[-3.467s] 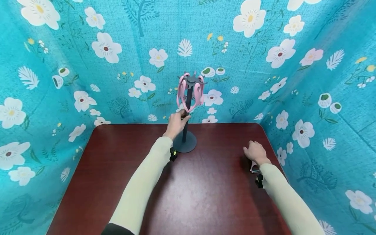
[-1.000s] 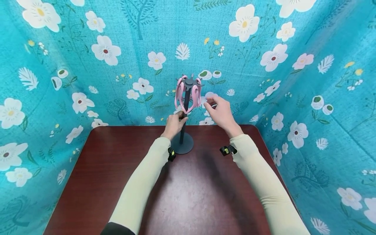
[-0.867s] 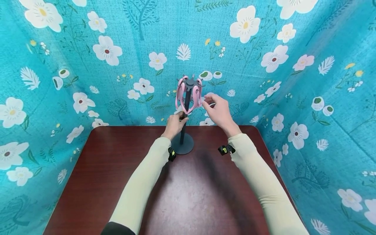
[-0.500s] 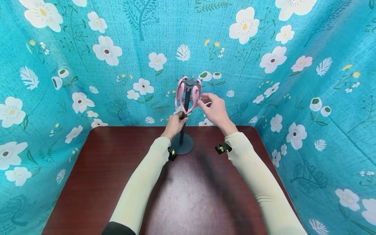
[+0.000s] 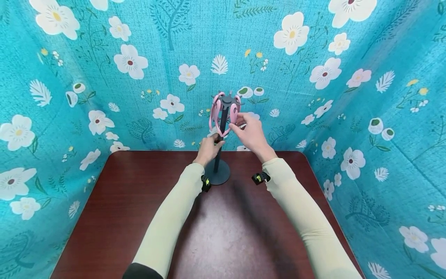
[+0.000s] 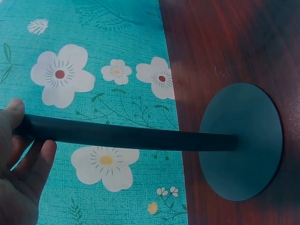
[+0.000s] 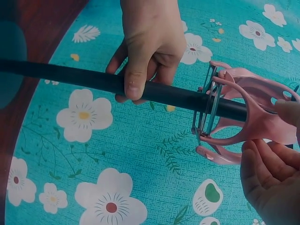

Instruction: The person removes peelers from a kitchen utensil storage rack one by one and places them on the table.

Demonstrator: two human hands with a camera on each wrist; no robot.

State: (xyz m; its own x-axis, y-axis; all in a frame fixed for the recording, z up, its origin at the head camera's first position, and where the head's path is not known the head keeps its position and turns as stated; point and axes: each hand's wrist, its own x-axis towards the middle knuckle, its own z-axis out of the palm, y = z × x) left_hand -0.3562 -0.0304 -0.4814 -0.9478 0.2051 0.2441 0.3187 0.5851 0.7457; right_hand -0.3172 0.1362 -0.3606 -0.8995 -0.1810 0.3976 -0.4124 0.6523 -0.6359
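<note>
Left hand (image 5: 209,148) grips black stand pole (image 6: 117,135), right hand (image 5: 251,133) pinches pink Y-peeler (image 7: 262,124) at hub's (image 5: 227,100) five o'clock, head view; best brace pole, move peeler gently.

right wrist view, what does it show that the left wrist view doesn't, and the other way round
Only the right wrist view: the pink peelers and the right hand, which pinches one of them.
Only the left wrist view: the whole base, with the pole meeting it; the right wrist view catches just part of the base at its left edge.
Both: the pole with the left hand gripping it, the table and the flowered cloth.
</note>
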